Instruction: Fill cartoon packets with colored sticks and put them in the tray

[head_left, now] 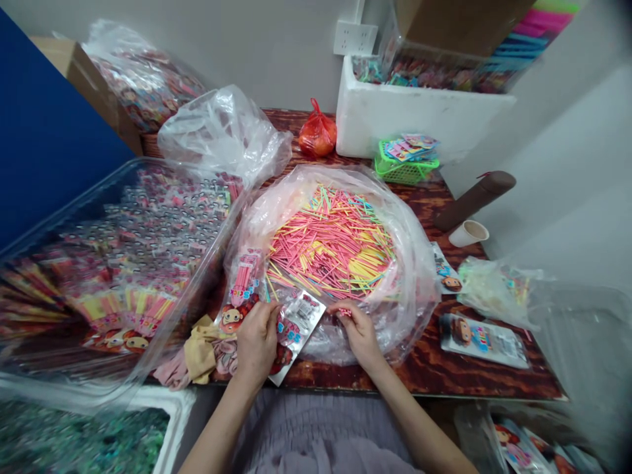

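Note:
My left hand [257, 337] is closed on a flat printed packet [302, 324], silver with a cartoon picture, tilted over the table's front. Just right of its upper corner, my right hand [363, 337] pinches a few thin pink sticks [345, 312], seen end-on. Before both hands lies a large clear plastic bag [417, 263], spread wide around a heap of thin pink, yellow and green sticks [330, 240]. A packet filled with pink sticks [245, 280] rests beside my left hand, on the bag's left edge. Whether the held packet's mouth is parted, I cannot tell.
A clear bin [197, 276] of filled packets stands left, with crumpled cloths [201, 352] beside it. To the right are a paper cup [469, 233], a brown bottle [476, 197] and stacked flat packets [484, 340]. A green basket [405, 170] and white foam box [419, 115] stand behind.

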Demonstrator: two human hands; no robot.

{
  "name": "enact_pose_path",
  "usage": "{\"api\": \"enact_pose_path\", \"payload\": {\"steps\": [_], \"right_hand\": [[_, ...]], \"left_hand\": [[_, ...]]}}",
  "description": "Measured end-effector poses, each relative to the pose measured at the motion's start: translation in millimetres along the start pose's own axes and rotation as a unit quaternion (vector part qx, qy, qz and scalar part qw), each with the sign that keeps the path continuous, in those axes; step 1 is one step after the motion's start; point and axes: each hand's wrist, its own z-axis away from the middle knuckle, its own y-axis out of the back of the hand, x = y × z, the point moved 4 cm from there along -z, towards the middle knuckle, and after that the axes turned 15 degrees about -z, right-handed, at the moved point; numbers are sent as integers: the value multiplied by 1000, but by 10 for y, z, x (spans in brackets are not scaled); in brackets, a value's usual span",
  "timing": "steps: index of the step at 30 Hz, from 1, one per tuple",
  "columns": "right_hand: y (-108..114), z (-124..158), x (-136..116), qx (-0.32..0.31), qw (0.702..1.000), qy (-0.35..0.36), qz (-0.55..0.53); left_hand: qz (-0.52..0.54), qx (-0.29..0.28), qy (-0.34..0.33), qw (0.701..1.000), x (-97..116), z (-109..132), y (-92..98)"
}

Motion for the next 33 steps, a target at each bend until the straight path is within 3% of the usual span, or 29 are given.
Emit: {"api": "enact_pose_path", "payload": {"steps": [4, 12, 18, 21, 23, 25, 27, 30, 33], "right_hand": [[5, -3, 4, 4, 1000, 2, -6], [9, 9, 19, -2, 1000, -7, -17], [7, 10, -12, 1, 1000, -12, -28], [11, -3, -38, 11, 998, -32, -45], [18, -70, -97, 39, 995, -52, -78], [15, -205, -209, 82, 981, -64, -161], [-29, -394, -362, 108, 949, -70, -288], [-196, -678, -585, 79, 887, -99, -445], [-382, -813, -691, 49, 849, -129, -509]], "left_hand": [[15, -11, 6, 1000, -11, -14, 20], [90, 48, 58, 993, 52, -67, 252], [125, 89, 46, 987, 162, -102, 395], [143, 65, 40, 987, 199, -134, 364], [169, 21, 33, 985, 226, -153, 284], [207, -29, 32, 977, 248, -163, 182], [239, -67, 38, 968, 264, -167, 90], [265, -97, 50, 958, 280, -175, 0], [290, -108, 63, 949, 290, -184, -35]]}}
